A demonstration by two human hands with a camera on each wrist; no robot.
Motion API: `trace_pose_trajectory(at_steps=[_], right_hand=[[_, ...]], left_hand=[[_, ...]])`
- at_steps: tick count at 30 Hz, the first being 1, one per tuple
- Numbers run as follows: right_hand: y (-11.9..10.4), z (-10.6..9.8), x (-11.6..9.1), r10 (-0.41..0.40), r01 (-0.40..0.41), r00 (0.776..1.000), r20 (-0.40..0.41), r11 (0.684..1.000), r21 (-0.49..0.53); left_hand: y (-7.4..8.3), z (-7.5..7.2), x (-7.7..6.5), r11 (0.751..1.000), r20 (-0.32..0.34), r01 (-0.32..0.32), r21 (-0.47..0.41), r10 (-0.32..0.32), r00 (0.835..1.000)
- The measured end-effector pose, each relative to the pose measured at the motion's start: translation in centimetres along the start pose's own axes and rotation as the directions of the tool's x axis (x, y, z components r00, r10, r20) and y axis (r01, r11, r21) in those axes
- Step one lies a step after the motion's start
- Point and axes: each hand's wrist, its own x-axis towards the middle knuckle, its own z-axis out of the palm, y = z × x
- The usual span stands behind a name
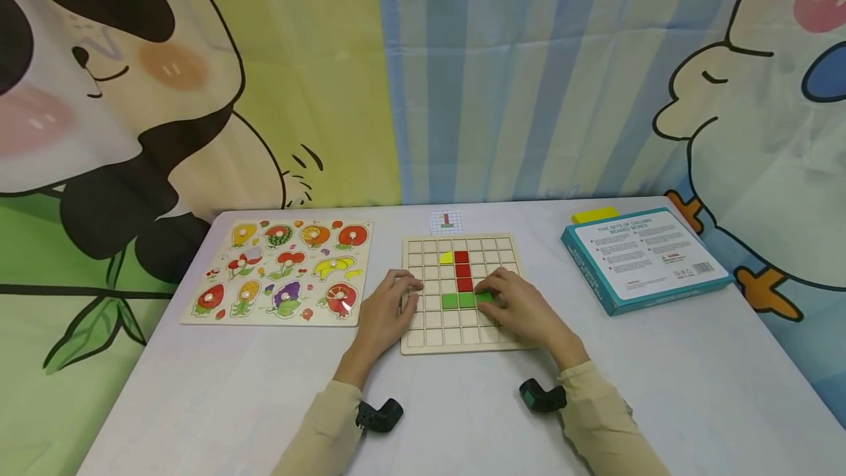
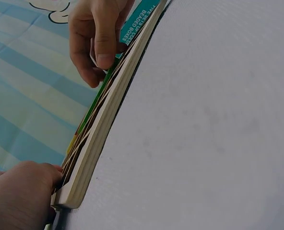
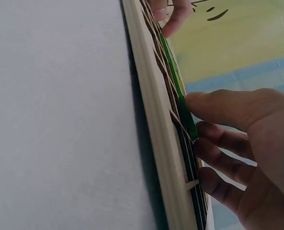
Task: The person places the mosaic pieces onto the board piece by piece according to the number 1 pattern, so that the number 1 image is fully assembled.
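Note:
A wooden grid board (image 1: 436, 340) lies flat on the table between both hands. My right hand (image 1: 525, 307) pinches a green square tile (image 3: 187, 117) between thumb and fingers at the right end of a green row (image 1: 458, 301). Above that row stands a column of red tiles (image 1: 464, 270), with a yellow tile (image 1: 447, 258) left of its top. My left hand (image 1: 385, 312) rests at the board's left edge, its fingers loosely bent over the outer squares. In the left wrist view, the left hand (image 2: 22, 194) lies by the board's near corner.
A fruit puzzle board (image 1: 264, 255) lies to the left. Behind the grid is a small pattern card (image 1: 446, 222). To the right are a teal box (image 1: 651, 259) and a yellow item (image 1: 595, 216) behind it. Printed curtains back the white table (image 1: 456, 417).

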Motion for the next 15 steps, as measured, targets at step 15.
trace_pose_trajectory(at_steps=[15], right_hand=[[-0.02,-0.23,-0.15,-0.037,0.036,0.999,0.021,0.999,0.021]], left_hand=[[-0.05,0.0,-0.04,1.0,0.023,0.024,0.001,-0.024,0.999]])
